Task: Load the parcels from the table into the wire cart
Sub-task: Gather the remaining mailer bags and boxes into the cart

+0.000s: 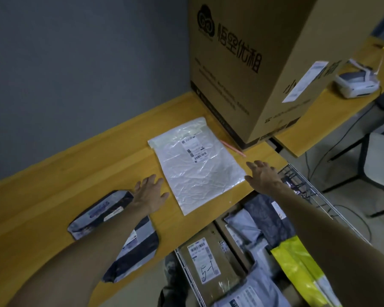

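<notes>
A flat white plastic mailer (pixel 197 165) with a shipping label lies on the yellow wooden table (pixel 75 169). My left hand (pixel 150 191) hovers at its near left edge, fingers spread, holding nothing. At the mailer's right corner is my right hand (pixel 264 176), also open with nothing in it. Two dark grey-and-white poly parcels lie under my left forearm: one (pixel 98 213) further left, one (pixel 138 247) nearer the table edge. The wire cart (pixel 302 185) stands below the table's edge at lower right, holding several parcels, among them a brown box (pixel 206 267) and a yellow bag (pixel 297 269).
A tall cardboard box (pixel 253 63) with black print stands on the table just behind the mailer. A pink pen (pixel 233 148) lies at its base. A white label printer (pixel 357 83) sits at far right. A grey wall borders the table's left side.
</notes>
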